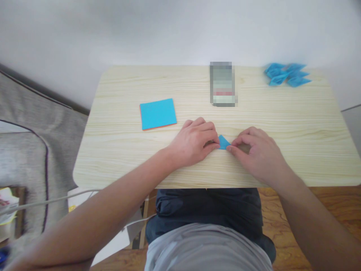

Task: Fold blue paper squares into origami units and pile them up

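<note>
Between my two hands, close to the table's near edge, is a small folded piece of blue paper (223, 142) with a pointed top. My left hand (197, 141) pinches its left end between thumb and fingers. At its right corner, the thumb and forefinger of my right hand (256, 152) close on the paper. My fingers cover both ends of it. Beyond my left hand lies a stack of blue paper sheets (158, 114), with a red-orange edge showing underneath. Several folded blue paper pieces (287, 74) sit together at the far right.
A blurred-out phone-like device (222, 83) lies at the back middle of the pale wooden table (121, 158). A white wall rises behind it. To the left is a grey sofa (62, 128), and a cable (56, 199) runs below the table's left side.
</note>
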`<state>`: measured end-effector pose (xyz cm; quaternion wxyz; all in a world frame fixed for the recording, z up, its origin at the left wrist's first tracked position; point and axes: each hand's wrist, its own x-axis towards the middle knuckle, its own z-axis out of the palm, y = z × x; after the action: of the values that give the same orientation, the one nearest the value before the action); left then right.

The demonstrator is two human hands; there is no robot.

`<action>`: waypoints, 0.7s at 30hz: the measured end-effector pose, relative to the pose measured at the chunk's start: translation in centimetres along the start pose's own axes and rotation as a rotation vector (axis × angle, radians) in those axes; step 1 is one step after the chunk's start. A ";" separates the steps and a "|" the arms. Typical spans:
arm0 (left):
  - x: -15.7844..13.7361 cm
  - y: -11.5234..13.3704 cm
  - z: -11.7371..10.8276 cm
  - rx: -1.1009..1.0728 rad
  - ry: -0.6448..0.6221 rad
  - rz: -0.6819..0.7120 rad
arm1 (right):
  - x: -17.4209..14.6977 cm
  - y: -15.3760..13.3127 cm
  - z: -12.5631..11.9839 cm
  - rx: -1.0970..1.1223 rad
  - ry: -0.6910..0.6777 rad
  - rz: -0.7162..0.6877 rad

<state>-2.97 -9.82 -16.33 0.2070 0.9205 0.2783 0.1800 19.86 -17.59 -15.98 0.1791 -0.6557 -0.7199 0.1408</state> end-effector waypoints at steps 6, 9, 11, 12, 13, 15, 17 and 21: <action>0.0 -0.2 0.0 0.006 -0.006 0.018 | -0.4 1.4 0.1 0.012 0.022 -0.008; 0.0 -0.2 0.0 0.014 -0.009 0.023 | -0.6 2.0 -0.1 0.018 0.021 -0.009; -0.1 -0.3 -0.1 0.014 -0.010 0.027 | -0.7 2.2 -0.4 0.016 0.016 -0.009; -0.1 -0.4 -0.1 0.012 -0.011 0.031 | -0.8 2.2 -0.5 0.016 0.017 -0.008; -0.2 -0.4 -0.1 0.009 -0.015 0.036 | -0.9 2.1 -0.7 0.018 0.019 -0.008; -0.3 -0.6 -0.2 0.003 -0.020 0.045 | -1.0 1.7 -0.9 0.024 0.029 -0.014; -0.5 -0.7 -0.2 0.004 -0.015 0.046 | -1.2 0.9 -0.8 0.009 0.052 -0.039; -0.8 -0.5 -0.1 0.026 0.019 0.017 | -1.3 -1.3 0.5 -0.069 0.091 -0.131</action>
<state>-3.81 -9.88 -16.65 0.1910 0.9237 0.2746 0.1869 18.60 -18.99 -15.94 0.1980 -0.6188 -0.7566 0.0741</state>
